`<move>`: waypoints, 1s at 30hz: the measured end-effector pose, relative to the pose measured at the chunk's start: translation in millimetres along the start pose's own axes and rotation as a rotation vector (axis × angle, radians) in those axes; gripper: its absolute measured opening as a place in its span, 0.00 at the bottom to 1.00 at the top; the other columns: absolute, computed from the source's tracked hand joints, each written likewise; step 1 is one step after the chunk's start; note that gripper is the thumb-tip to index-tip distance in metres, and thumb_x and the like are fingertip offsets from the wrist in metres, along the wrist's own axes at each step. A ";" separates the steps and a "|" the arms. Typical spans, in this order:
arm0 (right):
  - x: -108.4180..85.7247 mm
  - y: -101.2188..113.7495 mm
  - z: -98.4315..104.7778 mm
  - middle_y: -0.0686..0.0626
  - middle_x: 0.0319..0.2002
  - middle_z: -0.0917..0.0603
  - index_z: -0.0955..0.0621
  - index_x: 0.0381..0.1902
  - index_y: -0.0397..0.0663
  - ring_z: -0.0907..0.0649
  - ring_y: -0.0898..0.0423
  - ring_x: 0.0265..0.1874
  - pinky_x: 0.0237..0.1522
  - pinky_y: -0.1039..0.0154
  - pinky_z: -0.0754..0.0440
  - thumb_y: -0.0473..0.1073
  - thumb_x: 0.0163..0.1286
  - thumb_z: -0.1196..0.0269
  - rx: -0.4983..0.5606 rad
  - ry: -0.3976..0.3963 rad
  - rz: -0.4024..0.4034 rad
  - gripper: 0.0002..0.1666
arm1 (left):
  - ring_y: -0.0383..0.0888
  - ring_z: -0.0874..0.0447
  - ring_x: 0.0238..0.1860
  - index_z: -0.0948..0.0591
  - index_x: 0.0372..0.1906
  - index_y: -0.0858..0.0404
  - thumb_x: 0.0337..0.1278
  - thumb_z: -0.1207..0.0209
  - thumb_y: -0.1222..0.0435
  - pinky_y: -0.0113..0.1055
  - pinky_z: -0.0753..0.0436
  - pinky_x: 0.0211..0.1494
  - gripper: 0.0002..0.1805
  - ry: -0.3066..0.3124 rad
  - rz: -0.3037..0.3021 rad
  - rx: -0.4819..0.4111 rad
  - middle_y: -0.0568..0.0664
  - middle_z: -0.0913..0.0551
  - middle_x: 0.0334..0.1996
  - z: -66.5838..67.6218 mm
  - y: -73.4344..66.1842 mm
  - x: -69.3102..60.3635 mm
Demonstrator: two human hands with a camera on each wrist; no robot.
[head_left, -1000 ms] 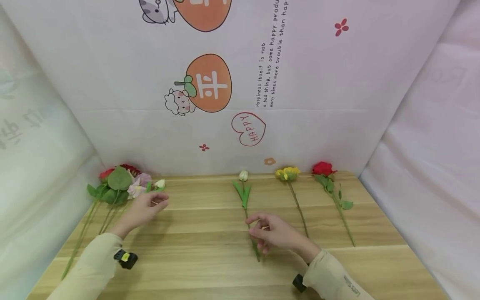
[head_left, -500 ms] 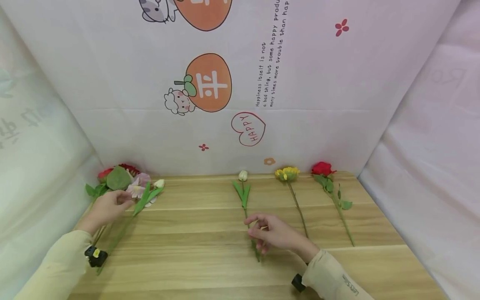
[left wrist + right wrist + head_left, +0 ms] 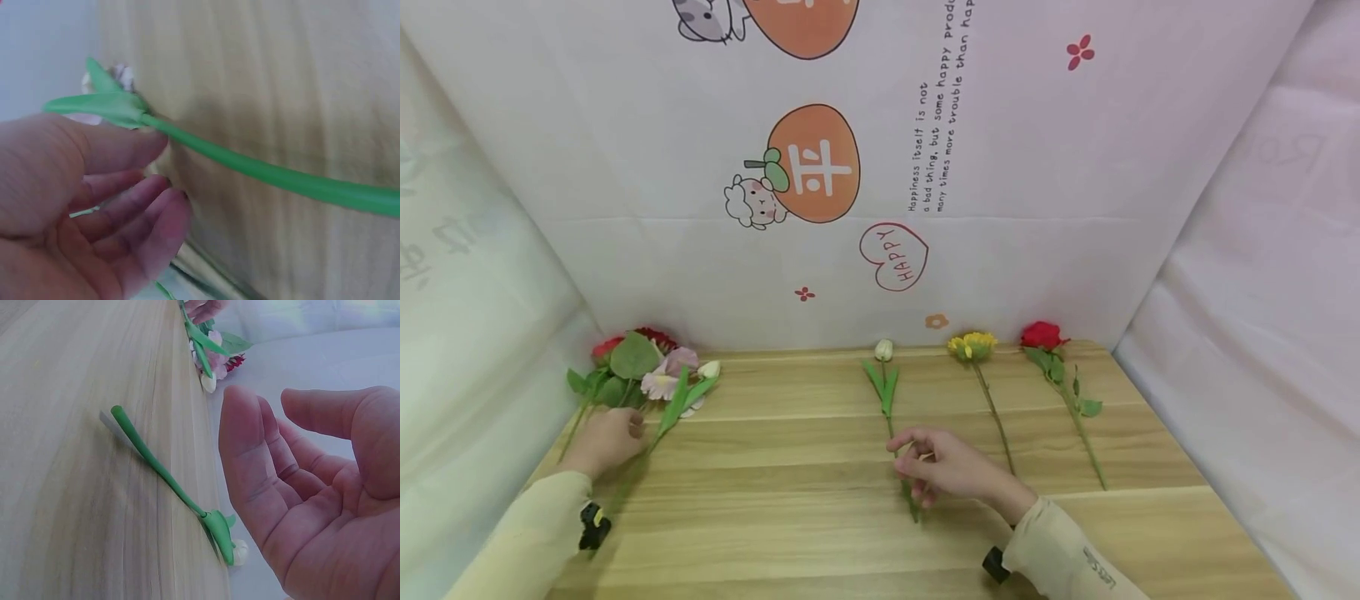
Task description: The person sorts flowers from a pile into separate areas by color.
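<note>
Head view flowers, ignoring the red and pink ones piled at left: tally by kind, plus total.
White tulips: 2 (one lying apart, one at the left pile)
Yellow flower: 1
Red rose, far right: 1
Total: 4
</note>
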State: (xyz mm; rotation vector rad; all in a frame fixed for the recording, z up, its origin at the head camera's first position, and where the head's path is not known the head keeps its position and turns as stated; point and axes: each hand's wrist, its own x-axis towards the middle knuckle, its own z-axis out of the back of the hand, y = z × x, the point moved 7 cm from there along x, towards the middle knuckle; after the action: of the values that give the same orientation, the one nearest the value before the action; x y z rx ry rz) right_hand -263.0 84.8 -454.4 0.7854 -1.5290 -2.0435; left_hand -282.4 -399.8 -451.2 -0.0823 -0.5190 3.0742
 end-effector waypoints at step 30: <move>2.6 -4.3 -2.2 0.32 0.38 0.19 0.24 0.60 0.35 0.17 0.51 0.25 0.26 0.54 0.12 0.44 0.77 0.39 -0.022 0.005 -0.003 0.21 | 0.71 0.19 0.41 0.19 0.47 0.76 0.51 0.28 0.62 0.62 0.18 0.38 0.24 -0.003 0.130 0.029 0.75 0.19 0.47 5.8 3.1 -4.2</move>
State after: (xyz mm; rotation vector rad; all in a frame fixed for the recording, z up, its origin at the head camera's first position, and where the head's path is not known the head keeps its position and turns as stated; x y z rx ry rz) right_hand -263.4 82.7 -459.4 0.7840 -1.5008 -2.0554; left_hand -278.6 -404.7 -446.5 -0.1146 -0.4885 3.2072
